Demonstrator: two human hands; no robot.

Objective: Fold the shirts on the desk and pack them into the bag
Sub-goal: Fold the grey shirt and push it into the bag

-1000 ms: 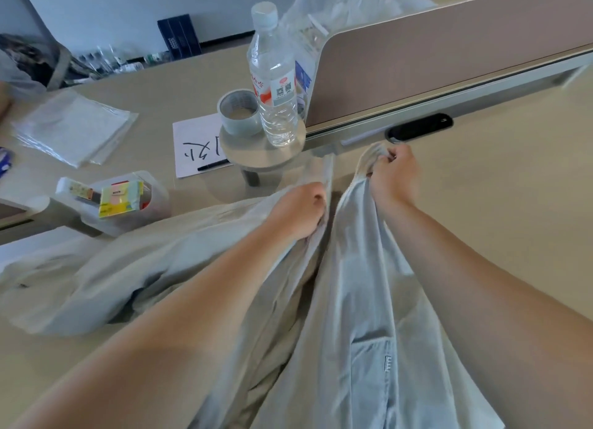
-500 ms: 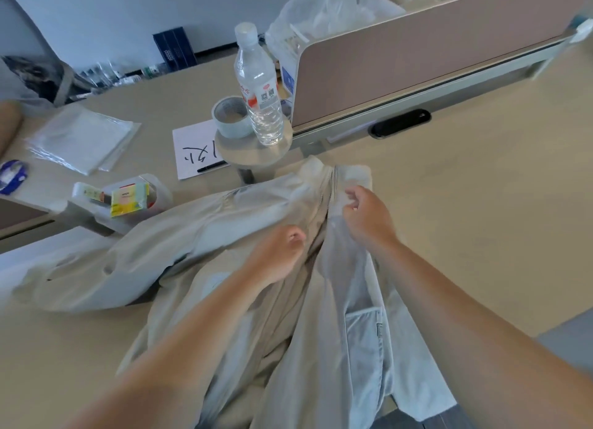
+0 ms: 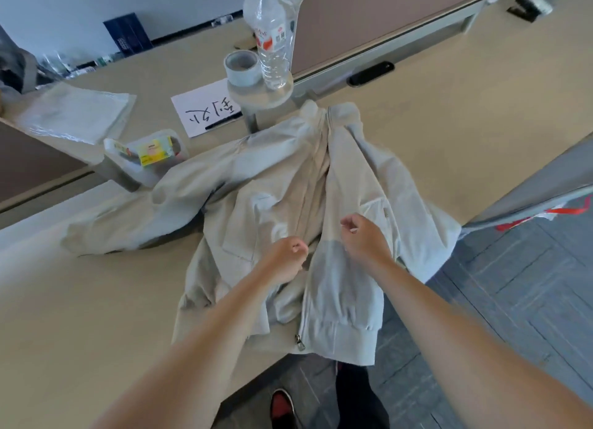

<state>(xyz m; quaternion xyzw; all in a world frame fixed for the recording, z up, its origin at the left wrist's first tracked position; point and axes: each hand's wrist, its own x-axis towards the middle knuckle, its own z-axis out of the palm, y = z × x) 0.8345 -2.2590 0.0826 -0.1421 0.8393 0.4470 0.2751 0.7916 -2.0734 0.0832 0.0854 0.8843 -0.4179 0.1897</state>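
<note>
A pale grey zip-front shirt (image 3: 276,184) lies spread on the beige desk (image 3: 80,300), front up and unzipped, collar toward the divider. Its hem and zip pull (image 3: 300,342) hang over the desk's near edge, and one sleeve stretches out to the left. My left hand (image 3: 284,260) hovers over the left front panel beside the zip line, fingers loosely curled, with nothing visible in them. My right hand (image 3: 362,236) sits just above the right panel, also loosely curled and holding nothing. A flat clear plastic bag (image 3: 73,117) lies at the far left of the desk.
A water bottle (image 3: 272,43) and a tape roll (image 3: 242,67) stand on a small round stand (image 3: 260,96) just behind the collar. A written sheet (image 3: 205,114) and a plastic box (image 3: 147,152) lie to the left. A brown divider (image 3: 385,21) runs along the back. Floor shows at right.
Both hands let go of the collar and slid down the front edges toward me. The shirt now lies flatter and more spread out, and the view has pulled back.
</note>
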